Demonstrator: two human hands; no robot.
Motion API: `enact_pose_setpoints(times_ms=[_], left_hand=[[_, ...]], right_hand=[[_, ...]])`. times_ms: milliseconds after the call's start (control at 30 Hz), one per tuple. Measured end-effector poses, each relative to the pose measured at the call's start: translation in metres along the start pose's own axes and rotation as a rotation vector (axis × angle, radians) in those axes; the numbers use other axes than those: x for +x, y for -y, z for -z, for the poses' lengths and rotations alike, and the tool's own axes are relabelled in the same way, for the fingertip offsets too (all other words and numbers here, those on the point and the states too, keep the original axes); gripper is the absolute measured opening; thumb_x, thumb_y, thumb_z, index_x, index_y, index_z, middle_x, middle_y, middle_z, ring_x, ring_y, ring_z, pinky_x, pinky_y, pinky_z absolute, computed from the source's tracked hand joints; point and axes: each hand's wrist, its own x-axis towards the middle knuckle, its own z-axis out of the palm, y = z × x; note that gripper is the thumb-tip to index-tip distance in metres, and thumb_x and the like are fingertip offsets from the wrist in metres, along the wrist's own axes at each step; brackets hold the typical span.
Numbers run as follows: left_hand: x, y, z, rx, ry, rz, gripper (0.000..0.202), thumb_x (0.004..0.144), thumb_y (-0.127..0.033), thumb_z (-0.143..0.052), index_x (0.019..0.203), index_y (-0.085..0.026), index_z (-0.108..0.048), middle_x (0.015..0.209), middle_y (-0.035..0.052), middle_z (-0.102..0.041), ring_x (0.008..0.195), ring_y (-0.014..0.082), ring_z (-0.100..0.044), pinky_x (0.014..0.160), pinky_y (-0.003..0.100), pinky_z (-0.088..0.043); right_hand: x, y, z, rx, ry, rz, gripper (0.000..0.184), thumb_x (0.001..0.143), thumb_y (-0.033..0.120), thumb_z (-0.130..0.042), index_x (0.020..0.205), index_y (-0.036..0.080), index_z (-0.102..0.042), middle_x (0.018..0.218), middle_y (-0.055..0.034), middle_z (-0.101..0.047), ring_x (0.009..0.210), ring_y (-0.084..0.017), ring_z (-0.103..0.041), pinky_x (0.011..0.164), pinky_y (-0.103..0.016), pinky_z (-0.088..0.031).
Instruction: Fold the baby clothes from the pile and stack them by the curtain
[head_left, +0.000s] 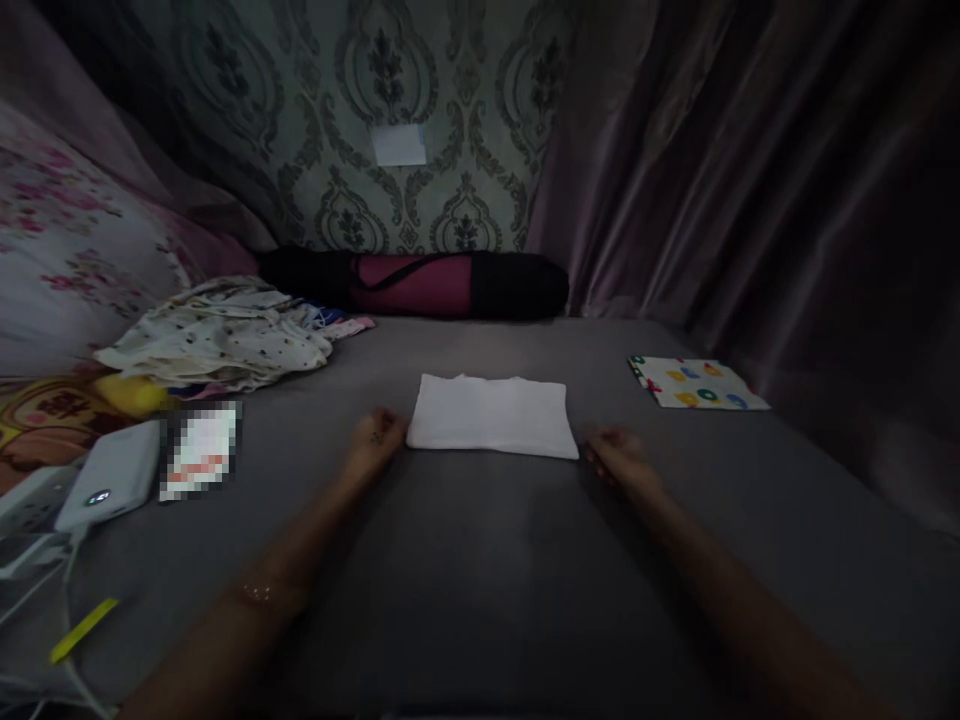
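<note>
This looks like a home, most likely a bedroom: a wide, soft-looking grey surface (480, 570) like a sheeted bed fills the middle, patterned wallpaper (465, 70) covers the far wall, a long curtain (780, 190) hangs at the right, and flowered fabric (67, 220) and heaped clothes (232, 335) sit at the left.

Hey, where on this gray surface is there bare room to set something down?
Bare gray surface shows behind the white cloth, up to the maroon roll, and in front of that cloth, between left forearm and right forearm. The left side is crowded: power bank, cables, yellow strip, clothes pile.
</note>
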Motion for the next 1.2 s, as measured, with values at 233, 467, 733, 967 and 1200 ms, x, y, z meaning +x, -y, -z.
enact_pose_setpoints(times_ms=[233,467,733,967,1200], left_hand=[[0.023,-0.05,-0.062,0.302,0.014,-0.75,0.03,0.089,-0.019,-0.043,0.113,-0.012,-0.06,0.119,0.0141,-0.063,0.117,0.0233,-0.054,0.101,0.036,-0.041],[0.036,-0.063,-0.102,0.603,0.063,-0.614,0.05,0.097,-0.029,-0.026,0.14,-0.009,-0.042,0.15,0.0146,-0.037,0.142,0.0282,-0.025,0.116,0.046,-0.016],[0.04,-0.049,-0.097,0.604,0.091,-0.502,0.063,0.096,-0.049,-0.024,0.146,-0.011,-0.034,0.154,0.0141,-0.028,0.142,0.0311,-0.024,0.114,0.048,-0.02],[0.044,-0.038,-0.089,0.611,0.051,-0.434,0.078,0.092,-0.063,-0.022,0.146,-0.007,-0.033,0.152,0.0191,-0.028,0.143,0.0309,-0.022,0.115,0.047,-0.016],[0.046,-0.035,-0.084,0.578,0.094,-0.371,0.084,0.09,-0.067,-0.019,0.147,-0.007,-0.03,0.155,0.0204,-0.021,0.144,0.035,-0.01,0.115,0.05,-0.015]], right_hand=[[0.014,0.053,-0.074,-0.417,-0.058,0.775,0.039,0.092,0.023,-0.034,0.12,0.012,-0.059,0.123,-0.0154,-0.063,0.117,-0.022,-0.055,0.102,-0.037,-0.04],[0.011,0.066,-0.125,-0.79,0.158,0.767,0.051,0.095,0.025,-0.028,0.142,0.01,-0.04,0.15,-0.0123,-0.035,0.142,-0.025,-0.023,0.115,-0.048,-0.011],[0.016,0.053,-0.122,-0.812,0.135,0.775,0.053,0.098,0.034,-0.026,0.144,0.012,-0.038,0.152,-0.0108,-0.033,0.141,-0.023,-0.025,0.115,-0.043,-0.015],[0.02,0.044,-0.109,-0.866,0.066,0.717,0.059,0.097,0.038,-0.026,0.144,0.005,-0.035,0.152,-0.0143,-0.03,0.142,-0.025,-0.024,0.115,-0.043,-0.014],[0.03,0.028,-0.078,-0.907,0.033,0.651,0.06,0.097,0.039,-0.025,0.144,0.003,-0.035,0.153,-0.0157,-0.029,0.141,-0.026,-0.026,0.114,-0.043,-0.018]])
